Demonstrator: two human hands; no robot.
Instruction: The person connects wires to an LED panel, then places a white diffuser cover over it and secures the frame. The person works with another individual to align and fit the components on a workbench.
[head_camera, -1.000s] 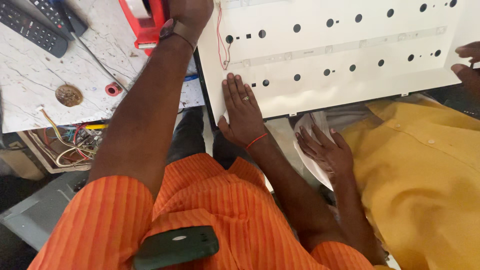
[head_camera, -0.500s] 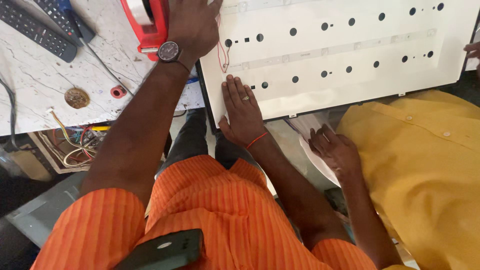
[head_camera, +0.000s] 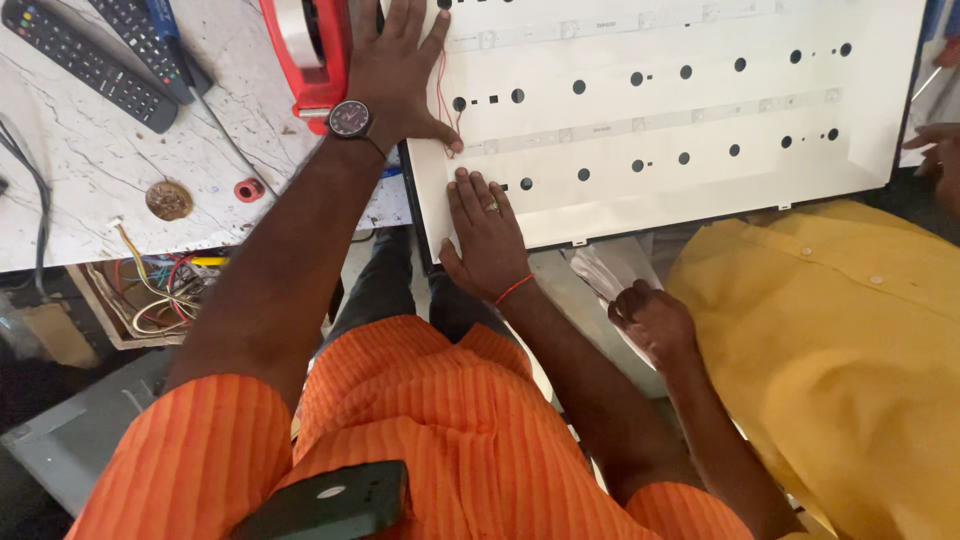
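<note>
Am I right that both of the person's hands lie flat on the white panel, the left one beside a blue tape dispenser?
Not quite: in the head view the tape dispenser is red, not blue. The left hand and right hand do lie flat on the white panel.

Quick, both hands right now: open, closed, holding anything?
Left hand: open, flat on the white perforated panel, holding nothing.
Right hand: open, palm down on the panel's near edge, holding nothing.
</note>
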